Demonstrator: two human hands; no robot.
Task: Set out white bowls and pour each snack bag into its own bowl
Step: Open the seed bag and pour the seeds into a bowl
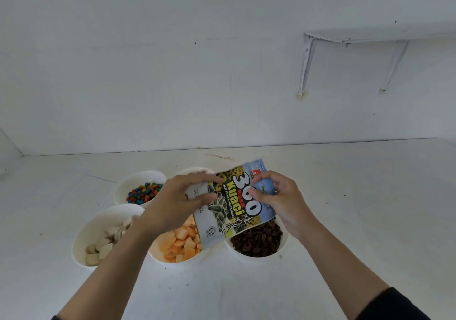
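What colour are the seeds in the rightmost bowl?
The seeds are dark brown, almost black; the head view shows them.

A white wall shelf above a scuffed white counter

The shelf (pixel 380 38) sits high on the white wall (pixel 148 72) and runs off the right edge; its paint is chipped along the front. Two slanted brackets hold it up, one (pixel 306 65) under its left end, the other (pixel 394 65) beneath it further right. Left of the shelf a small dark speck (pixel 195 43) marks the wall. Well below the shelf lies the white counter (pixel 370 196), with a brownish scratch (pixel 219 156) near its back edge, below and left of the shelf, and a thin crack (pixel 101 178) further left.
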